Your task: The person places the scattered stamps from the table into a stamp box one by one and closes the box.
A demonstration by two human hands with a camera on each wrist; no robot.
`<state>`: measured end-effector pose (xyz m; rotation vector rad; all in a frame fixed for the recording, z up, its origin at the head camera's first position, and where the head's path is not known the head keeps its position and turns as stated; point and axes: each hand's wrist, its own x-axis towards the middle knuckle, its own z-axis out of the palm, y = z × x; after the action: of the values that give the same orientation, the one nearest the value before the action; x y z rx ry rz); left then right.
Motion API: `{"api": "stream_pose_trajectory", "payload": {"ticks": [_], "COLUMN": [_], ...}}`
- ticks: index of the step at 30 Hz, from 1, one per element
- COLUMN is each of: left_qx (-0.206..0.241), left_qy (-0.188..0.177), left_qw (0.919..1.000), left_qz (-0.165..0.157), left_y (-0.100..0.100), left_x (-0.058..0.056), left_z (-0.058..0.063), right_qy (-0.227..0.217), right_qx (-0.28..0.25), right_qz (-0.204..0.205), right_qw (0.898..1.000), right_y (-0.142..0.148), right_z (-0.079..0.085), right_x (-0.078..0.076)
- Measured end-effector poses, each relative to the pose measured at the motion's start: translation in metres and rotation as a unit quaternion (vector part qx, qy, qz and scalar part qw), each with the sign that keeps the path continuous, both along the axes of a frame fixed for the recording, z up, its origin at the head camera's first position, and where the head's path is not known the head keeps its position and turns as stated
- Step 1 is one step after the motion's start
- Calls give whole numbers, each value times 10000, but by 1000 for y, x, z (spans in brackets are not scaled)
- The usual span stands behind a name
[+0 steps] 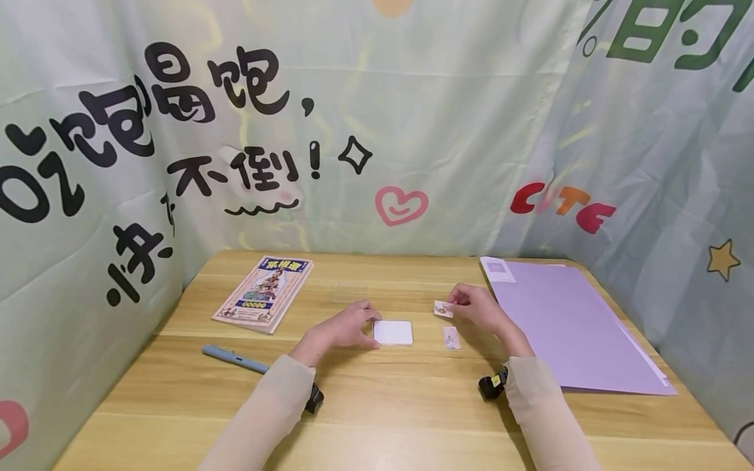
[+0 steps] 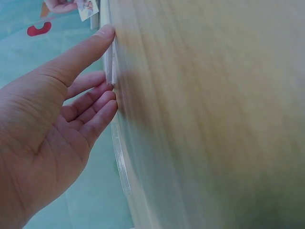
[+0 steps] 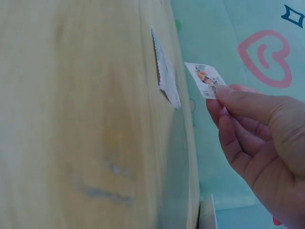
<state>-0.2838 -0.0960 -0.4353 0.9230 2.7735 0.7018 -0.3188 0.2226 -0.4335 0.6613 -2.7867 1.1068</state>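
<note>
My left hand (image 1: 347, 325) is at the left end of a small flat white case (image 1: 394, 332), thumb at its near corner and fingers at the far one. In the left wrist view the thumb and fingertips of that hand (image 2: 62, 105) grip the case's thin clear edge (image 2: 110, 64). My right hand (image 1: 480, 307) pinches a small postage stamp (image 1: 443, 309) by its corner, raised over the table. The right wrist view shows the printed picture on this stamp (image 3: 206, 80). A second stamp (image 1: 451, 338) with toothed edges lies on the wood, right of the case.
A clear plastic lid (image 1: 349, 292) lies behind the left hand. At the back left is a pink illustrated booklet (image 1: 265, 294), with a blue pen (image 1: 234, 358) nearer me. A large purple folder (image 1: 577, 327) covers the table's right side. Printed curtains (image 1: 459, 131) enclose the table (image 1: 389, 418).
</note>
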Motion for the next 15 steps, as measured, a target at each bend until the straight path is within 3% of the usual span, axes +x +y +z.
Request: {"api": "stream_pose_trajectory", "payload": {"ticks": [15], "left_qx": [143], "left_qy": [-302], "left_qw": [9994], "left_qz": [90], "left_y": [1], "left_x": [0], "left_z": [3], "right_qy": [-214], "right_qx": [-296], "right_qz": [380], "right_qw": [9986], "right_y": [-24], "right_z": [10], "right_x": [9]}}
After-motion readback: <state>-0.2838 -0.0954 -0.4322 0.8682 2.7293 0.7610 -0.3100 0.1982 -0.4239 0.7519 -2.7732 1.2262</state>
